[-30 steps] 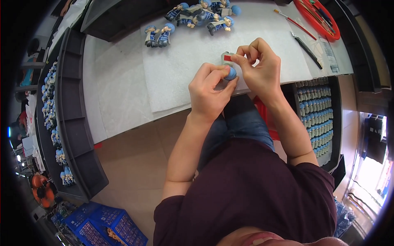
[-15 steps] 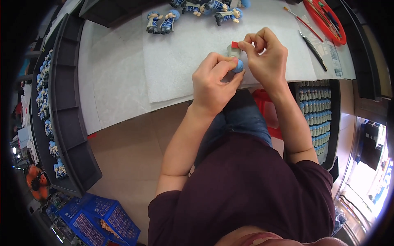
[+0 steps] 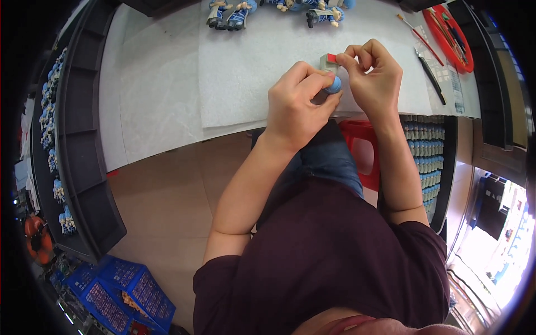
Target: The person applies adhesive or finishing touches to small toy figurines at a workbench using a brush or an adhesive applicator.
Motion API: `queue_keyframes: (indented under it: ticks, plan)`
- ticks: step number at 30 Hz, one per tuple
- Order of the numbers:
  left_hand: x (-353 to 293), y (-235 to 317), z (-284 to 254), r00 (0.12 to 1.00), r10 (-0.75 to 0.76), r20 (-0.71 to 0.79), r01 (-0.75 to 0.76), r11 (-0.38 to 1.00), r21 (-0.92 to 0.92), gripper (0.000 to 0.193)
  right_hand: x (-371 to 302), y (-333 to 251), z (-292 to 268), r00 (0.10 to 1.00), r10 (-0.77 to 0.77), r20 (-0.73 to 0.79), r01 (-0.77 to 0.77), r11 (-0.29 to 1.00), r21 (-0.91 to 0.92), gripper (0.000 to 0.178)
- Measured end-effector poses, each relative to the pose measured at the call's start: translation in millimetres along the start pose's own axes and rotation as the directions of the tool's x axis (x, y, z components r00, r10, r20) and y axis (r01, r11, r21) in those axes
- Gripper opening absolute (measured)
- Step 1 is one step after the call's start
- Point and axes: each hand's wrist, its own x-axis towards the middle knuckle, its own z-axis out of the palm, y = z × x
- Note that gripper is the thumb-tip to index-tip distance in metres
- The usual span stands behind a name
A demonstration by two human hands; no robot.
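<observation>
Between the thumb and fingers of my left hand (image 3: 297, 106) is a small figurine (image 3: 335, 85) with a round blue head and a pale grey body. It lies with its head toward me, over the near part of the white sheet (image 3: 240, 84). My right hand (image 3: 375, 81) is closed in a pinch at the figurine's far end. Its thumb and index finger meet the edge of a small flat red piece (image 3: 331, 58), which rests against the pale body. My fingers cover much of the figurine's middle.
Several painted figurines (image 3: 238, 17) lie at the far edge. To the right are a black-handled tool (image 3: 431, 78), a red-handled brush (image 3: 427, 44) and a red tray (image 3: 466, 62) of tools. A black compartment tray (image 3: 84, 145) borders the left; below right stands a tray of figurines (image 3: 427, 149).
The whole view has shifted slightly, so the table and figurines sit higher in it. Both hands keep their grip, with the red piece still at the figurine's far end.
</observation>
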Motion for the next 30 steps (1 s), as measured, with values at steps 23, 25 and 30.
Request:
queue_keyframes:
  ticks: [23,25,30]
  plan:
    - [5.7,5.4,0.2,0.936,-0.352,-0.014,0.347,0.928,-0.136,0.023,-6.7,1.6,13.6,0.995,0.053,-0.079,-0.037,0.98,0.194,0.034]
    - [4.5,8.6,0.9,0.926,-0.379,0.008,0.376,0.917,-0.131,0.023,-13.2,2.5,10.9,0.998,0.045,-0.048,-0.035,0.979,0.199,0.033]
    - [5.8,9.2,0.1,0.912,-0.411,0.011,0.407,0.899,-0.159,0.023,-0.6,-1.3,12.4,0.996,0.053,-0.076,-0.042,0.991,0.13,0.032]
